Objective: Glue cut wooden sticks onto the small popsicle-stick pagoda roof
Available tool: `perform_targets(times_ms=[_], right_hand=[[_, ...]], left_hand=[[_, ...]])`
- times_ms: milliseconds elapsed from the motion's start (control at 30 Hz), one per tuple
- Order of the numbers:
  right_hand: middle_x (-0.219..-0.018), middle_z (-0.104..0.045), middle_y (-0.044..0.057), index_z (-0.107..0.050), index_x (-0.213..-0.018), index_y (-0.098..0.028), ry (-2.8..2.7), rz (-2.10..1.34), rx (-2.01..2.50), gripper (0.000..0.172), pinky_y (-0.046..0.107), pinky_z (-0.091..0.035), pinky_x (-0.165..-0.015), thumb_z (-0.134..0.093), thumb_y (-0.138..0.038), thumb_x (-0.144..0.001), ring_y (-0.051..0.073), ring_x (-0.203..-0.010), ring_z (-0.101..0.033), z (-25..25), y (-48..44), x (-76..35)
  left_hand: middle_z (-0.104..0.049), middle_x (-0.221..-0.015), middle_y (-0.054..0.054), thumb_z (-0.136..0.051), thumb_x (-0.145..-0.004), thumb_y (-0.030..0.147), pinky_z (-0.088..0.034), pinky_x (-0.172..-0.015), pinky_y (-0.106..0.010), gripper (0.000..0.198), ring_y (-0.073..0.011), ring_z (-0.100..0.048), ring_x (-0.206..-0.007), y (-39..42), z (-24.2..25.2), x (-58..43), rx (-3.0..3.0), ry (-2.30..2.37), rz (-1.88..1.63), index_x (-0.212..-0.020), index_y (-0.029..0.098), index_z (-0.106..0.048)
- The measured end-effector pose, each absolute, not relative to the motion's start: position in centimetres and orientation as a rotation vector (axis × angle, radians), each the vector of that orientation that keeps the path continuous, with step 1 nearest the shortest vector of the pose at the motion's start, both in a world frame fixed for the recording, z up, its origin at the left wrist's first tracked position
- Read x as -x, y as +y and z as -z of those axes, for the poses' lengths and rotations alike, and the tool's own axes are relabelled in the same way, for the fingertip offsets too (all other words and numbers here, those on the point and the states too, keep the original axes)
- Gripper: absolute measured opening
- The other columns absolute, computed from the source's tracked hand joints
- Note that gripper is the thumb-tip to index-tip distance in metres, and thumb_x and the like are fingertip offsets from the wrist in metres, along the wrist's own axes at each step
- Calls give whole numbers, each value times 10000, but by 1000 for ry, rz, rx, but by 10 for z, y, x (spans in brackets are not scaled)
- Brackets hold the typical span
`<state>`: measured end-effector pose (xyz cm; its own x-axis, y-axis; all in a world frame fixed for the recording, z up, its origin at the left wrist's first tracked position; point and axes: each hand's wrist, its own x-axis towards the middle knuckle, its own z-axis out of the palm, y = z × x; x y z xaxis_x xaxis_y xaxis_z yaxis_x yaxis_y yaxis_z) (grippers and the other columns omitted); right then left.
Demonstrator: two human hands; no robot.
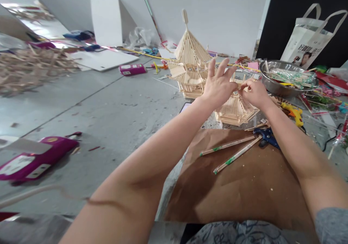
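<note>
Head view: left hand (219, 86) has its fingers splayed apart; right hand (254, 92) pinches a stick (243, 86), with the roof (234, 110) just under the fingertips. Roof seems light and brittle, best gripped at its base.

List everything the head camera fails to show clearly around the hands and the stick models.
- Head view: whatever sits between the left hand and right hand is hidden by their fingers.
- Head view: the top of the low stick roof is covered by both hands.
- Head view: the blue-handled scissors are partly hidden by the right forearm.
- Head view: the stick pile at far left is blurred.
- Head view: the label on the purple box is smeared and unreadable.
</note>
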<state>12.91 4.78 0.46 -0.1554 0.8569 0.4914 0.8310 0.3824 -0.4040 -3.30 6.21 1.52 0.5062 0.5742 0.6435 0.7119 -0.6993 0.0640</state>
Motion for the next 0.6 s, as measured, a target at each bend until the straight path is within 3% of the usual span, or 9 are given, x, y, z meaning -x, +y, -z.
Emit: perform_targets(times_ms=[600], right_hand=[[-758, -627, 28, -603, -688, -201, -1993, -27, 1406, 67, 322, -379, -703, -551, -240, -704, 173, -706, -521, -5, 44, -126]], left_hand=[[-588, -1181, 20, -539, -683, 132, -144, -1059, -570, 198, -297, -262, -1329, 55, -19, 32, 2587, -1101, 1182, -730, 284, -657]])
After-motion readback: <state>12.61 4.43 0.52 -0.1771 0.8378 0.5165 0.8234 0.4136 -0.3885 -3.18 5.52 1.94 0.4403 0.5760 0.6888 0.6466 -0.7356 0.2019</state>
